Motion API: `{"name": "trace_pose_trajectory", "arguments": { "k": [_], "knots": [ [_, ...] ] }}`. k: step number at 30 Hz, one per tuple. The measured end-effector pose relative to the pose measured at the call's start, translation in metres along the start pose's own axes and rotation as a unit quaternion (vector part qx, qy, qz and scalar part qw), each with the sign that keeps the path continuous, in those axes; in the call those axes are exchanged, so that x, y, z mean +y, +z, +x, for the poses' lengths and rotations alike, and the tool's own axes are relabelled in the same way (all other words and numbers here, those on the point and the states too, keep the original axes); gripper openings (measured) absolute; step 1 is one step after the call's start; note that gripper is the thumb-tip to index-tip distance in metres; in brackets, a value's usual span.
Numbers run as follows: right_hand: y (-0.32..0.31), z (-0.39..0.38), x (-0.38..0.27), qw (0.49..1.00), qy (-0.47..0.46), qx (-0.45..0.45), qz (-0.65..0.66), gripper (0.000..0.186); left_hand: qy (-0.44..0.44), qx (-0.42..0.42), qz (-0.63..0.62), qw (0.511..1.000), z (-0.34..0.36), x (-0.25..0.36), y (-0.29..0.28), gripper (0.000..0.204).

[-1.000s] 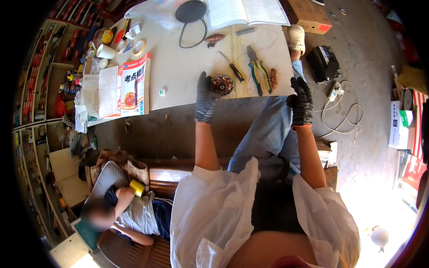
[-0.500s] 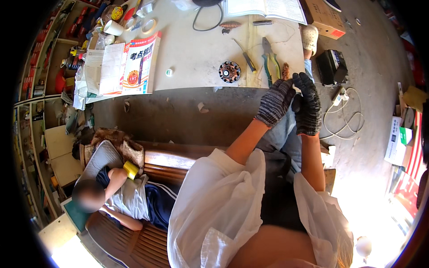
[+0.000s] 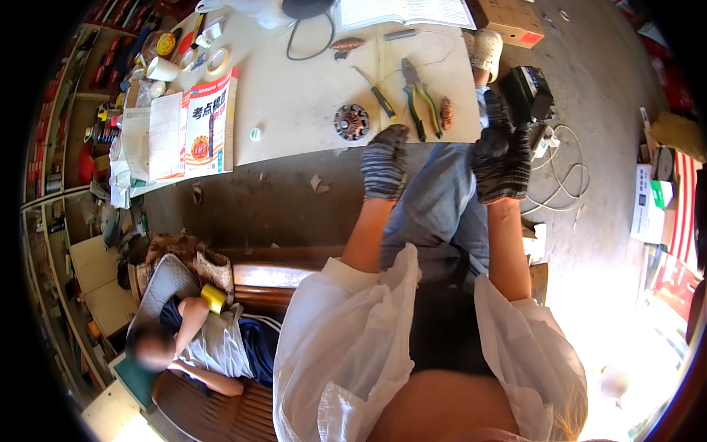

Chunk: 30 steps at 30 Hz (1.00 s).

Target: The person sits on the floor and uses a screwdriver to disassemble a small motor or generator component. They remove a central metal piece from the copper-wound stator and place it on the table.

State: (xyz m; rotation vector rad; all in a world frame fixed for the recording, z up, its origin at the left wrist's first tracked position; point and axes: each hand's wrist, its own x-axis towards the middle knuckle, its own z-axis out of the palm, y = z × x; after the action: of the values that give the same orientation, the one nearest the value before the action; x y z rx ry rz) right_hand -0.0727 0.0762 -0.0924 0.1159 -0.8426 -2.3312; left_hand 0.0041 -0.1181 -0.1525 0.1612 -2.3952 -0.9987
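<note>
My left hand (image 3: 385,163), in a grey-and-black striped knit glove, is at the table's front edge. Its fingers are curled together; anything inside them is hidden. Just beyond its fingertips lies a screwdriver (image 3: 381,101) with a black and yellow handle. To its left is a round motor core (image 3: 351,121) with copper windings. My right hand (image 3: 502,158), gloved alike, hangs past the table's right corner with fingers apart and nothing visible in it. Between the hands, green-handled pliers (image 3: 420,103) and a copper-coloured wound piece (image 3: 446,114) lie on the table (image 3: 294,110).
Books (image 3: 213,125), tape rolls (image 3: 217,61) and a white cup (image 3: 162,69) crowd the table's left side. An open book (image 3: 405,13) lies at the back. At right, a black box (image 3: 526,94) and a white cable (image 3: 563,199) are on the floor. A person lies on a bench (image 3: 213,409) at lower left.
My hands have separated: the left has moved left toward the screwdriver, and the right has opened out beyond the table corner. The view has shifted, so the table appears farther left.
</note>
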Motion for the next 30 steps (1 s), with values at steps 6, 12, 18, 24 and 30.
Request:
{"name": "trace_pose_trajectory", "arguments": {
  "k": [6, 12, 18, 24, 30],
  "knots": [
    [0.016, 0.014, 0.022, 0.864, -0.181, 0.146, -0.447, 0.060, -0.084, 0.018, -0.153, 0.985, -0.001, 0.017, -0.012, 0.017],
    [-0.066, 0.049, 0.001, 0.760, -0.237, 0.073, -0.601, 0.036, -0.066, -0.122, -0.252, 0.958, 0.007, 0.047, -0.020, 0.037],
    [-0.095, 0.097, 0.031, 0.609, -0.303, 0.152, -0.717, 0.040, -0.168, -0.053, -0.327, 0.928, -0.007, 0.026, -0.015, 0.025],
    [-0.089, 0.106, 0.031, 0.693, -0.272, 0.175, -0.644, 0.019, -0.073, -0.140, -0.310, 0.938, 0.000, 0.026, -0.037, 0.020],
    [-0.096, 0.098, 0.041, 0.353, -0.340, 0.108, -0.865, 0.026, -0.024, -0.072, -0.220, 0.973, 0.009, 0.026, -0.034, 0.036]
  ]
}}
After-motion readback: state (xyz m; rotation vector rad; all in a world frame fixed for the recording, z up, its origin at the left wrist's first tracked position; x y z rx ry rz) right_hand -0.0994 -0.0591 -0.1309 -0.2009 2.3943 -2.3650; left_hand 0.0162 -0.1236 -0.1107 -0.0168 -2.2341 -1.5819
